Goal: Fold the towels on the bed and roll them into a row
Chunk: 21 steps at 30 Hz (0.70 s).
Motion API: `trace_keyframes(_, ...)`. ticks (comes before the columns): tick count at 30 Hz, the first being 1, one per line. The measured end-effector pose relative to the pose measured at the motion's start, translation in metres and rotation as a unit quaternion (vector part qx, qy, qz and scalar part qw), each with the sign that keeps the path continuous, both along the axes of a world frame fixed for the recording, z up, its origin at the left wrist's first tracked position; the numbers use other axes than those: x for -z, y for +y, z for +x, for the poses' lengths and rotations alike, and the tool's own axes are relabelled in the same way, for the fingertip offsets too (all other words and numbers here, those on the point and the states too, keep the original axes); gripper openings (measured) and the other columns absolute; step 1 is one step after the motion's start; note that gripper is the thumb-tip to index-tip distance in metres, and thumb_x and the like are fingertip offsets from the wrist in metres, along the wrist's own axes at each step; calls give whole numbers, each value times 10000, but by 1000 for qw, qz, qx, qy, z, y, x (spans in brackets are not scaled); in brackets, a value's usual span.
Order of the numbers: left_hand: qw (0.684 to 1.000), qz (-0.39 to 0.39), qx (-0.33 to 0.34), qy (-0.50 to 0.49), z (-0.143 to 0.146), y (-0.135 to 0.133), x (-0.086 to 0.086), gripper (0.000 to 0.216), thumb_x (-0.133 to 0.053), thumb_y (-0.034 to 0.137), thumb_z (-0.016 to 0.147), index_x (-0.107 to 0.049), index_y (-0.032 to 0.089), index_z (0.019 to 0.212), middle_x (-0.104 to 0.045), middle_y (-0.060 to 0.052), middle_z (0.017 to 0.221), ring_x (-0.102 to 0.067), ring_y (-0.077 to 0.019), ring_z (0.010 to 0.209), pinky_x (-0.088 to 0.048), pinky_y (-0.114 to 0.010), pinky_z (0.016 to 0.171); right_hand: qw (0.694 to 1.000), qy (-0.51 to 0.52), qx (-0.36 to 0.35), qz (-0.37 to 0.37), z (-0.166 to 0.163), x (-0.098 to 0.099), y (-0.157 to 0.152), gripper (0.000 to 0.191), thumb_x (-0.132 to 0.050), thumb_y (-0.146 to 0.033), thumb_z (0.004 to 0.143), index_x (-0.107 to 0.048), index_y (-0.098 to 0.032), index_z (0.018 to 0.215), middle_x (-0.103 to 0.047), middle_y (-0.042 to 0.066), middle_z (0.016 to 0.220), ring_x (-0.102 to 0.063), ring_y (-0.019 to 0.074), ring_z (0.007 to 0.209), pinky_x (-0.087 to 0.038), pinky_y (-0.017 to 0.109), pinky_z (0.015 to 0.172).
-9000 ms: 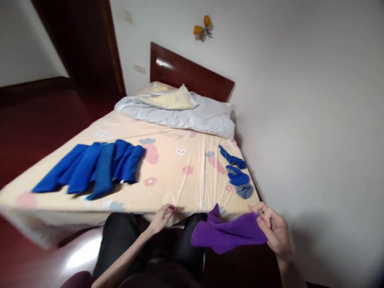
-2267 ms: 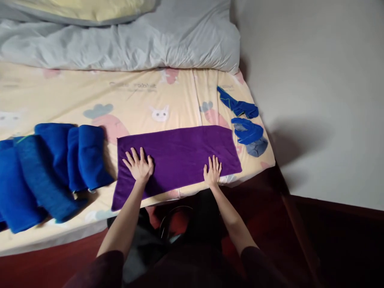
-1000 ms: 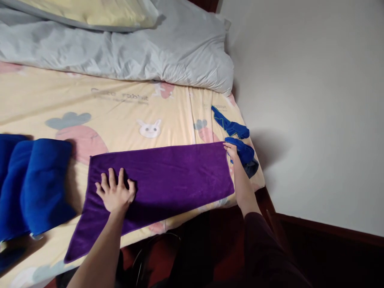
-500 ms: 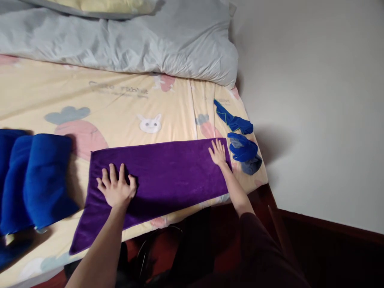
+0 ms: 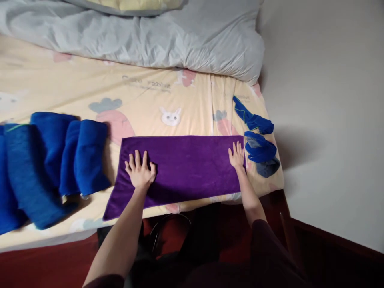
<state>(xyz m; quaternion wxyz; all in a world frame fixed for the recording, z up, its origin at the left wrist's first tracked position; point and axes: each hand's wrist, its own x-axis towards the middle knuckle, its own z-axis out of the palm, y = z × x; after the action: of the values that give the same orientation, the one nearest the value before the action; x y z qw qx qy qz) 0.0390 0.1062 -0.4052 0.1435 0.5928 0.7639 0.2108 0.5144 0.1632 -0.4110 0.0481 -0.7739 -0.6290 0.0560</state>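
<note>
A purple towel (image 5: 192, 168) lies spread out along the front edge of the bed, its near left corner drawn out toward me. My left hand (image 5: 140, 172) rests on its left part, fingers spread and palm down. On the right end of the towel, my right hand (image 5: 237, 155) lies flat with its fingers stretched out. Neither hand grips anything. Just beyond the towel's right edge sit a crumpled blue and grey cloth (image 5: 261, 150) and a thin blue cloth piece (image 5: 253, 119) with green trim.
Several blue cloth items (image 5: 90, 156) lie overlapping on the left of the bed. The yellow bed sheet (image 5: 198, 104) has rabbit and carrot prints. A grey quilt (image 5: 210, 44) is bunched at the back. A pale wall (image 5: 330, 100) stands close on the right.
The view has shifted left, bringing more blue cloth items into sight. Both hands stay spread on the purple towel in nearly the same places; the right hand sits slightly lower on it.
</note>
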Motion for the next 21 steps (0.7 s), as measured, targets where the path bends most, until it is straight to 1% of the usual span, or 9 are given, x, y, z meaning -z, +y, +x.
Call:
trace_keyframes(3, 1000, -11, 6, 1, -3, -1, -4, 667, -426, 349, 980, -395, 159, 1619, -168, -121, 1746, -70, -384, 1613, 2, -667, 1273, 999, 7, 27, 24, -26, -4, 11, 622, -263, -380, 1084, -321, -103, 1638, -202, 179, 1730, -115, 299, 1625, -88, 621, 1286)
trace_keyframes(4, 1000, -12, 9, 2, 0, -1, -5, 679, -421, 351, 982, -375, 136, 1625, -147, -134, 1748, -40, -391, 1615, 13, -679, 1268, 999, 14, 12, 35, -48, -5, 11, 620, -258, -372, 1084, -320, -101, 1639, -191, 179, 1732, -100, 305, 1627, -80, 631, 1284)
trace_keyframes(6, 999, -5, 39, 7, 16, 2, -8, 702, -417, 360, 988, -342, 89, 1630, -109, -158, 1748, 20, -399, 1615, 24, -689, 1264, 995, 36, -77, 46, -106, -6, 6, 616, -276, -375, 1086, -314, -121, 1646, -164, 145, 1744, -68, 299, 1632, -62, 611, 1296)
trace_keyframes(9, 983, 8, 182, 16, 64, 16, -6, 677, -413, 362, 1003, -363, 101, 1626, -133, -140, 1743, 8, -359, 1623, 17, -638, 1291, 965, 82, -248, 26, -192, -3, -5, 600, -321, -359, 1083, -325, -158, 1648, -195, 81, 1744, -79, 241, 1634, -54, 512, 1327)
trace_keyframes(10, 971, 5, 239, 19, 80, 24, -4, 653, -407, 343, 1007, -385, 126, 1622, -175, -124, 1737, -27, -341, 1626, 11, -615, 1300, 957, 96, -274, 16, -210, -2, -6, 593, -312, -331, 1083, -320, -162, 1651, -228, 70, 1736, -114, 221, 1630, -61, 485, 1331)
trace_keyframes(12, 959, -5, 282, 23, 99, 43, 2, 618, -411, 317, 1010, -419, 181, 1612, -230, -102, 1726, -65, -340, 1624, 10, -627, 1297, 952, 115, -283, -1, -220, 2, -1, 591, -293, -315, 1084, -308, -166, 1655, -273, 62, 1722, -171, 200, 1619, -75, 461, 1334)
trace_keyframes(15, 971, 3, 235, 38, 73, 67, 8, 594, -451, 434, 1027, -470, 232, 1585, -232, -80, 1729, -59, -389, 1616, 33, -680, 1269, 967, 107, -230, -6, -165, 7, 16, 604, -277, -380, 1091, -313, -157, 1652, -265, 77, 1723, -168, 216, 1620, -71, 483, 1332)
trace_keyframes(19, 994, 11, 96, 59, -35, 88, 17, 668, -386, 538, 1059, -429, 136, 1591, -215, -116, 1733, -70, -441, 1594, 18, -728, 1232, 997, 33, -66, 1, -39, 11, 31, 657, -227, -425, 1090, -283, -87, 1650, -224, 129, 1731, -150, 252, 1623, -97, 514, 1319)
trace_keyframes(21, 997, -14, 55, 54, -83, 95, 21, 645, -428, 521, 1044, -415, 210, 1610, -197, -55, 1741, -102, -415, 1603, -59, -684, 1271, 999, 5, -37, -5, 6, 13, 34, 674, -210, -421, 1087, -255, -53, 1650, -203, 140, 1735, -154, 243, 1622, -116, 492, 1318)
